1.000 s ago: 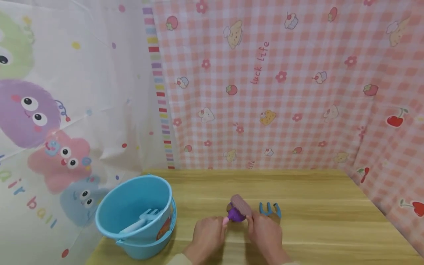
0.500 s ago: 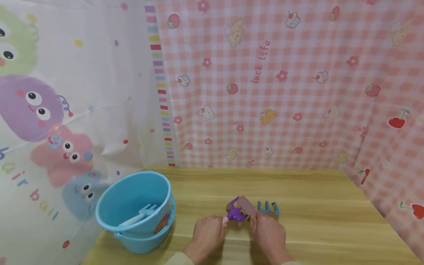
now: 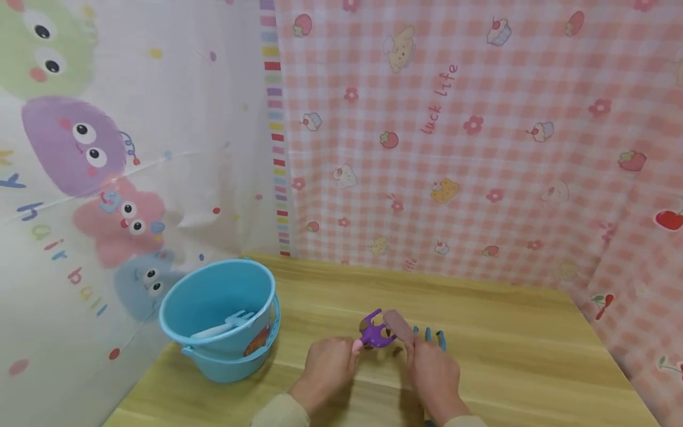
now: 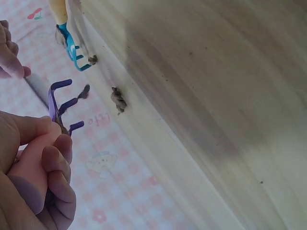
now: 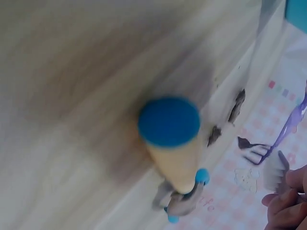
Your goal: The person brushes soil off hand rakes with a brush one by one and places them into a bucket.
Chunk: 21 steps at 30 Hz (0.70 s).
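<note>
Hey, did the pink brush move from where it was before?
Yes. In the head view, the pink brush moved right, away from the purple rake's middle and closer to the blue rake lying on the table.

Beyond the right hand (image 3: 434,370), "luck life" (image 3: 439,98) slants up the pink checked cloth (image 3: 331,148); "life" (image 3: 409,264) stands lower on it, closer to the grip. Well left of the left hand (image 3: 329,362), coloured letters on the white cloth (image 3: 197,118) read "hair ball" (image 3: 60,255); cut-off lettering above stays unclear.
</note>
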Tool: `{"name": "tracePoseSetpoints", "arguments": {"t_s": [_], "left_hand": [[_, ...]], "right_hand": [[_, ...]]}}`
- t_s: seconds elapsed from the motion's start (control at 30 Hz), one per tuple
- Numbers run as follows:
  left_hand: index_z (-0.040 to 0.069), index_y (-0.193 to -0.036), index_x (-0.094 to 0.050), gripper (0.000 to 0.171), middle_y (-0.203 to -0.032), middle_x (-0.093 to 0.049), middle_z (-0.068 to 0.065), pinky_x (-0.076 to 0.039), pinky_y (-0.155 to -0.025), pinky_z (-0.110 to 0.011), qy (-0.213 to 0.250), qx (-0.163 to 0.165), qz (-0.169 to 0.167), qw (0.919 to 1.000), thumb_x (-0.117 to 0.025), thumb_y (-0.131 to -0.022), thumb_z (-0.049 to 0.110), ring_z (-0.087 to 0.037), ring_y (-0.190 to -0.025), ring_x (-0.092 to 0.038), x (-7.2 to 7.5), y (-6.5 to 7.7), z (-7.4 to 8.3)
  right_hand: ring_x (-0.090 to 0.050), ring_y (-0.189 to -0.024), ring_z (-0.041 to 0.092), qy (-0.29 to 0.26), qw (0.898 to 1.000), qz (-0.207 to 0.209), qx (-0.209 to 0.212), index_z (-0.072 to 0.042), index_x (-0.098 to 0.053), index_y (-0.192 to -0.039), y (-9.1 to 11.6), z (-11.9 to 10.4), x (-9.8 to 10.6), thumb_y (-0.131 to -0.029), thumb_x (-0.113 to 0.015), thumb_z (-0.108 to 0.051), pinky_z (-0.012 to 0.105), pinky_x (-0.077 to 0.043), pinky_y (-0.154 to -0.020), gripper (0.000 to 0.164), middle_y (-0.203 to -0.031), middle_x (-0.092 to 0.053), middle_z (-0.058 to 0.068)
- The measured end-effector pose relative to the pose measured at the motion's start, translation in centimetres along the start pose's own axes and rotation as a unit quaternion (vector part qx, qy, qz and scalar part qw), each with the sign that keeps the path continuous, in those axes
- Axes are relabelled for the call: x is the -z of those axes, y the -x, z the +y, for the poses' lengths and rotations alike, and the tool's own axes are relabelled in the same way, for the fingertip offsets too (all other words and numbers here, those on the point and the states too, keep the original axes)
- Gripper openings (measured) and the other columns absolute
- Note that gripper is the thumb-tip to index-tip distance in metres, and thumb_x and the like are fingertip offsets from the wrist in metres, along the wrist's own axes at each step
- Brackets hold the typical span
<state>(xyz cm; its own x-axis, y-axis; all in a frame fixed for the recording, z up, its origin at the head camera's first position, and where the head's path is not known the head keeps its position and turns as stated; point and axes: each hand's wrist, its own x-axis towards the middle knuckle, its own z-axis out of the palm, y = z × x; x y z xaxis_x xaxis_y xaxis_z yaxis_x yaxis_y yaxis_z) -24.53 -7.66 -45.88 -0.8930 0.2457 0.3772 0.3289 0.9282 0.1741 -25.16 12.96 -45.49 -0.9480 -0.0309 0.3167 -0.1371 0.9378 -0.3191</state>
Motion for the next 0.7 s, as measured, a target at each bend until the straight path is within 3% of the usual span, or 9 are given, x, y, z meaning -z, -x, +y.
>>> {"name": "tracePoseSetpoints", "arguments": {"t_s": [0.1,0.2,0.3,0.47,0.7], "left_hand": [[0.014,-0.069,-0.061,0.025,-0.056,-0.046,0.006,-0.038,-0.045,-0.027,-0.01,0.008,0.001,0.9999,-0.071,-0.089,0.026,-0.011,-0.048,-0.046,0.0,-0.1,-0.3],[0.014,-0.07,-0.06,0.025,-0.055,-0.046,0.006,-0.038,-0.044,-0.027,-0.014,0.018,0.0,0.9997,-0.071,-0.089,0.026,-0.011,-0.047,-0.044,0.3,-0.4,-0.6],[0.014,-0.07,-0.061,0.025,-0.055,-0.045,0.006,-0.038,-0.044,-0.026,-0.012,0.021,-0.009,0.9997,-0.071,-0.09,0.025,-0.01,-0.047,-0.043,0.6,-0.6,-0.7],[0.013,-0.071,-0.062,0.023,-0.056,-0.048,0.006,-0.041,-0.046,-0.027,-0.02,0.016,-0.021,0.9994,-0.071,-0.089,0.025,-0.01,-0.048,-0.045,0.8,-0.7,-0.4],[0.014,-0.068,-0.06,0.027,-0.056,-0.047,0.006,-0.04,-0.046,-0.027,-0.011,0.015,-0.012,0.9998,-0.07,-0.09,0.026,-0.011,-0.048,-0.046,0.5,-0.1,0.1]], "right_hand": [[-0.061,-0.057,0.029,0.007,1.0,-0.009,-0.004,-0.003,-0.068,-0.101,-0.4,0.4,0.5,-0.097,-0.061,-0.023,0.041,-0.043,-0.043,0.022,-0.072,-0.064,0.012],[-0.063,-0.061,0.031,0.0,1.0,0.013,-0.001,-0.005,-0.069,-0.103,-0.7,0.3,0.7,-0.097,-0.062,-0.023,0.044,-0.044,-0.043,0.021,-0.076,-0.066,0.013],[-0.064,-0.062,0.032,-0.017,0.999,0.039,0.025,-0.007,-0.071,-0.107,-0.9,-0.2,0.7,-0.097,-0.062,-0.025,0.045,-0.044,-0.043,0.022,-0.078,-0.068,0.013],[-0.068,-0.071,0.036,-0.033,0.996,0.025,0.075,-0.008,-0.071,-0.112,-0.5,-0.8,0.4,-0.097,-0.061,-0.026,0.049,-0.05,-0.049,0.025,-0.09,-0.072,0.014],[-0.068,-0.075,0.039,-0.018,0.999,-0.022,0.03,-0.004,-0.069,-0.109,-1.4,1.1,0.1,-0.097,-0.061,-0.023,0.05,-0.049,-0.05,0.023,-0.087,-0.071,0.018]]}}
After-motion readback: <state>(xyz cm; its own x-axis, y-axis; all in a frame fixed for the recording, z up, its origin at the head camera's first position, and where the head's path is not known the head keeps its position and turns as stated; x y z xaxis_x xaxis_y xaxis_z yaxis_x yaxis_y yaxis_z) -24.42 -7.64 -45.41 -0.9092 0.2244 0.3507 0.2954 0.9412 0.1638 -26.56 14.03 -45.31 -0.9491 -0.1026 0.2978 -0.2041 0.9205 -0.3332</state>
